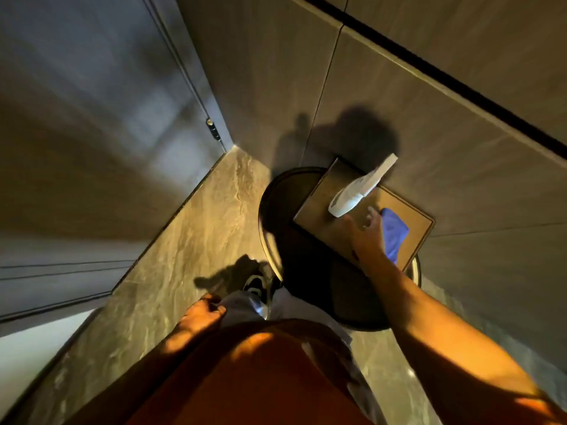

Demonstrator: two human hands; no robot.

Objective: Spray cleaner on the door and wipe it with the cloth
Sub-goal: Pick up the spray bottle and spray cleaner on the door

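Observation:
A white spray bottle (360,189) stands on a square wooden tray (319,207), its nozzle pointing toward the wall. A blue cloth (395,234) lies on the same tray, to the right of the bottle. My right hand (366,233) reaches over the tray between bottle and cloth, fingers spread, holding nothing. My left hand (202,312) hangs by my thigh with its fingers curled and nothing visible in it. The grey door (92,124) fills the left side, with a hinge (213,129) at its edge.
The tray rests on a dark round stool (276,204) against the tiled wall (429,118). The floor (190,240) is brown marble. My foot in a dark shoe (256,285) stands just left of the stool.

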